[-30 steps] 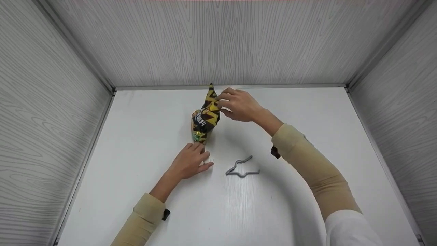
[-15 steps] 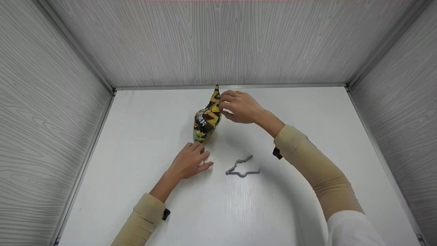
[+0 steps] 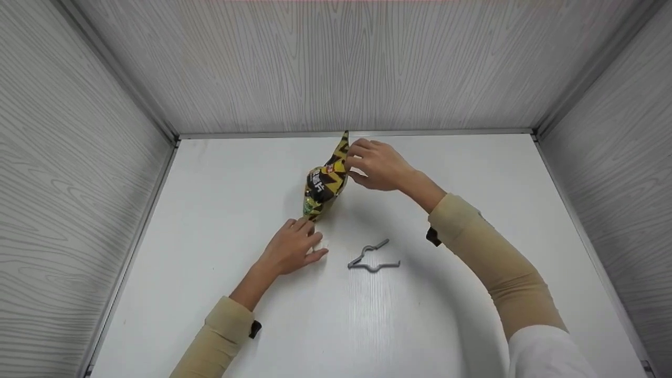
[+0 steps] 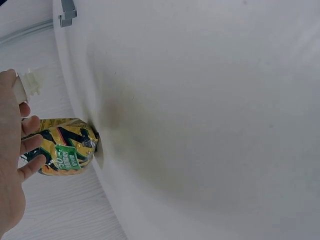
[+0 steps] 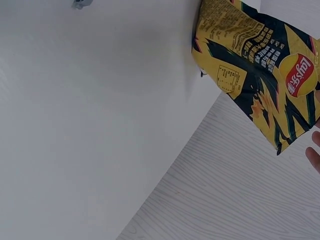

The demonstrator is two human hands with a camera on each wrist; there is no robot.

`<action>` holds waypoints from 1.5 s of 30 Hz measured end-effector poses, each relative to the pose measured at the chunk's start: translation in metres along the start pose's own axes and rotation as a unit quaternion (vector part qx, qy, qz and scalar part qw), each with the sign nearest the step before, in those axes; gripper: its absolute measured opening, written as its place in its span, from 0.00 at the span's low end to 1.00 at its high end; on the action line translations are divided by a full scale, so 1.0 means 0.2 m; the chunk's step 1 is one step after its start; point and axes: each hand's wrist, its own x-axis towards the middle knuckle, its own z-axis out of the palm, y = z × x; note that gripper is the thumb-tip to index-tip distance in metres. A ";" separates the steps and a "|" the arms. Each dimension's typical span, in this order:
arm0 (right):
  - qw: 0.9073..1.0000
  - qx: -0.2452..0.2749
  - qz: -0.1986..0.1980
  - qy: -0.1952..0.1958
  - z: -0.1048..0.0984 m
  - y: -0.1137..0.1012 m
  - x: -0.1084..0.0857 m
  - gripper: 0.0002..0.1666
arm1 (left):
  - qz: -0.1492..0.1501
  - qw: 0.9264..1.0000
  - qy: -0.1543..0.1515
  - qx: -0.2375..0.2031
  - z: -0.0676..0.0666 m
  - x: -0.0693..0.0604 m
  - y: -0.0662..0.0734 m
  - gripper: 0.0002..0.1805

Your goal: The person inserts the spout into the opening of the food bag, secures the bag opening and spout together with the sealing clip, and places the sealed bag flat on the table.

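Toward the table's (image 3: 231, 210) far edge, the chip bag (image 3: 326, 181) carries "Lay's 乐事" on its red-and-yellow logo (image 5: 300, 75) and "片" in white; its green label (image 4: 67, 157), small and tilted, perhaps reads "50%".

From the head, looking forward and down over the counter (image 3: 210, 210) to the back wall (image 3: 420, 68). From each wrist, looking closer, turned sideways across the counter, sharing the chip bag (image 3: 318, 184) with the head view.

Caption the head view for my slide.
Right hand holding a yellow-and-black snack bag, left hand at its lower end, open grey clip on the white table.
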 end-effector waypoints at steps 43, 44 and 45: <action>0.993 -0.006 0.019 0.120 -0.02 0.05 -0.23 0.06 | 0.011 1.000 0.024 0.001 0.03 0.00 -0.01 0.22; 0.992 -0.007 0.018 0.123 -0.02 0.04 -0.23 0.05 | 0.012 1.000 0.027 0.001 0.03 0.00 -0.01 0.22; 0.992 -0.008 0.017 0.124 -0.03 0.04 -0.23 0.05 | 0.013 0.999 0.029 0.002 0.03 0.00 -0.01 0.22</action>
